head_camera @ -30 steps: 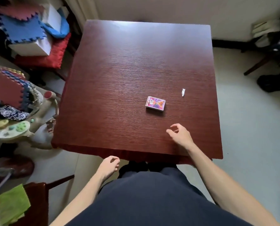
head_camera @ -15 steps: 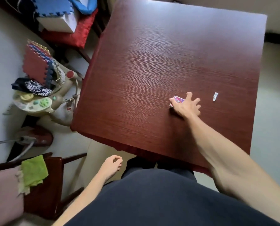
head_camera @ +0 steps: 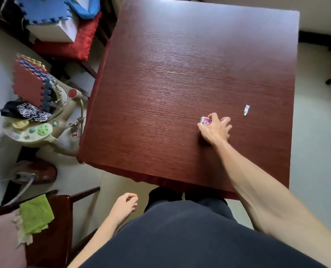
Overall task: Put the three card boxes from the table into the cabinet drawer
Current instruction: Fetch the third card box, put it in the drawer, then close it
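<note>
Head view, the only one I have: my right hand (head_camera: 215, 128) sits right of centre on the dark red table (head_camera: 180, 74), fingers and thumb closed around the card box (head_camera: 205, 121). Only a pink, purple and white corner of the box shows at the hand's upper left, so I cannot tell its long axis or which way it points. Its printing is too small to read. A small crumpled white scrap (head_camera: 246, 110) lies near, to the upper right. My left hand (head_camera: 124, 206) hangs loosely curled and empty below the table's near edge.
</note>
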Motion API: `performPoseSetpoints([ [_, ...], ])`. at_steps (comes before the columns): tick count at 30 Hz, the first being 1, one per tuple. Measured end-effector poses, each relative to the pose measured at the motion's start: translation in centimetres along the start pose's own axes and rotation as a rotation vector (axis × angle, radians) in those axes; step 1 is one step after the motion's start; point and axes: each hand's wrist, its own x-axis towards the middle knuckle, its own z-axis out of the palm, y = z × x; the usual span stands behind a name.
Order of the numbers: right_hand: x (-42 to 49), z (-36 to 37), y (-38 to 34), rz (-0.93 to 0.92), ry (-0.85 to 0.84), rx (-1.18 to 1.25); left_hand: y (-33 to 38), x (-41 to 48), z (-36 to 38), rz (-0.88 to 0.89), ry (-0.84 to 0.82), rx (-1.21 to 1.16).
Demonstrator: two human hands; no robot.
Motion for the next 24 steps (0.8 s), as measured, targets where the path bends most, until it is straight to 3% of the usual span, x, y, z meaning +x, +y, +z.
performPoseSetpoints([
  [10, -10.1, -0.6, 11.5, 0.116, 0.123, 0.537, 0.8, 2.0, -0.3, 0.080, -0.116, 0.255],
  [16, -20.4, 1.0, 23.3, 0.411, 0.243, 0.895, 4.1, 3.5, 2.3, 0.186, -0.260, 0.589],
  [24, -34.5, 5.6, 37.3, 0.776, 0.437, 1.115, 9.0, 0.4, 14.6, 0.432, -0.382, 0.957],
])
